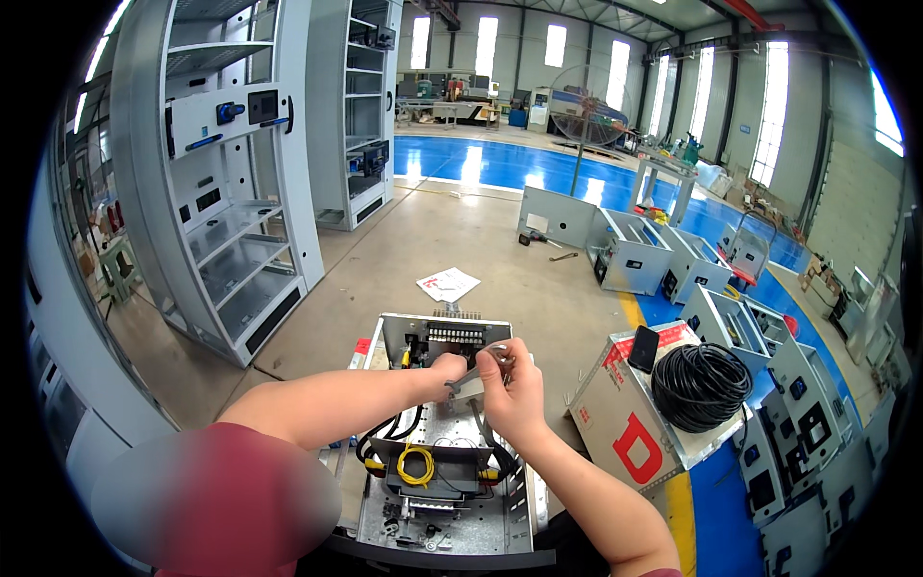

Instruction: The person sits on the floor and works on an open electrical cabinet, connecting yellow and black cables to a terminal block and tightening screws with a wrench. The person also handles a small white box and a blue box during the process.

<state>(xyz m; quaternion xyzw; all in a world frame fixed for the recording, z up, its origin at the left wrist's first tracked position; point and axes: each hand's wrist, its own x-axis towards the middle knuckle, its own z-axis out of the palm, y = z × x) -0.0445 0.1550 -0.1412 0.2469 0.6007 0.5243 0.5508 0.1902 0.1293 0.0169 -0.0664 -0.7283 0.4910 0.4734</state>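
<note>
Forearms [598,492] converge; right hand [516,392] curled (thumb raised)

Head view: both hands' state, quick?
Left hand: partly hidden; whether it holds anything cannot be told.
Right hand: closed on a slim grey metal wrench-like tool.

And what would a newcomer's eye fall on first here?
Probably the glossy blue floor, across the back and down the right side. Then comes the coil of black cable on the pale box with red markings, at right. In the lower centre, the left hand and right hand are over an open grey metal case.
</note>
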